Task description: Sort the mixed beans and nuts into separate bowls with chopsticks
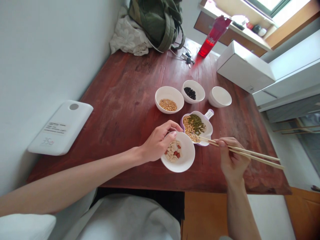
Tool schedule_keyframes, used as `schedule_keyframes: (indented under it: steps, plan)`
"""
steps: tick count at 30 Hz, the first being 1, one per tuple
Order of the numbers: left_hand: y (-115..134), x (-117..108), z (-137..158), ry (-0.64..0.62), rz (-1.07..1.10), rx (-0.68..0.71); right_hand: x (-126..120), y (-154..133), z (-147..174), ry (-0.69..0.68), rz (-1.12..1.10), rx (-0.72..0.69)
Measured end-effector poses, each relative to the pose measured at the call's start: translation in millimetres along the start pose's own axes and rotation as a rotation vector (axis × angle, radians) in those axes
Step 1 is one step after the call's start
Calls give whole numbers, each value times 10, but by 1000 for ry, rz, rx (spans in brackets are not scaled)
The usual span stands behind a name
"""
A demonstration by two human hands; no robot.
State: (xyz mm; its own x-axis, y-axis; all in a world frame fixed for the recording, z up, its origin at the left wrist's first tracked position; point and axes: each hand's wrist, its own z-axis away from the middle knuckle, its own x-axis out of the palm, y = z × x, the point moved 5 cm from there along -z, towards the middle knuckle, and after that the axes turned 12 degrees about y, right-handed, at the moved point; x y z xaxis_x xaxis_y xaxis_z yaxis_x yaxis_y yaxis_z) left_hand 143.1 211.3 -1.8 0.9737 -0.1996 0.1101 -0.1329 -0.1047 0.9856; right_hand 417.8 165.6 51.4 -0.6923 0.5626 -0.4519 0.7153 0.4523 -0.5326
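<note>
My left hand (162,140) is closed on the rim of a white bowl (186,156), its thumb over the edge. Pale flat seeds (171,152) and a few reddish-brown pieces lie inside. In my right hand (233,158) is a pair of wooden chopsticks (255,154). Their tips reach into a white dish with a purple edge and a short handle (208,128), among the yellow soybeans (189,126). Beside these beans are green mung beans (196,122) and a few pale seeds. Whether the tips pinch a bean I cannot tell.
Behind the dish stand a bowl of soybeans (162,94), a bowl of black beans (197,86) and another white bowl (220,96). A white device with a digital display (61,128) lies left. Farther back are a green bag (160,23), keys (188,59), a red bottle (212,38) and a white box (245,68).
</note>
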Motion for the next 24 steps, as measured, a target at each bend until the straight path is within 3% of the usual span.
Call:
schedule_keyframes:
  steps: [4,8,10,14,19,24]
  plan:
    - [6,0,2,3,0,-1,6,-21,-69,47,-44,17]
    - [1,-3,5,-1,-3,-8,-97,-289,-90,269,-167,65]
    - [-7,-4,5,-4,-3,-11,-169,-525,-59,369,-269,23]
    - [-29,-4,5,-9,1,-16,-114,-766,-56,186,-248,-10]
    - [-36,-5,5,-6,7,-20,-172,-308,-239,218,-91,-12]
    - [-25,-7,4,-5,5,-15,-185,128,-278,9,64,-65]
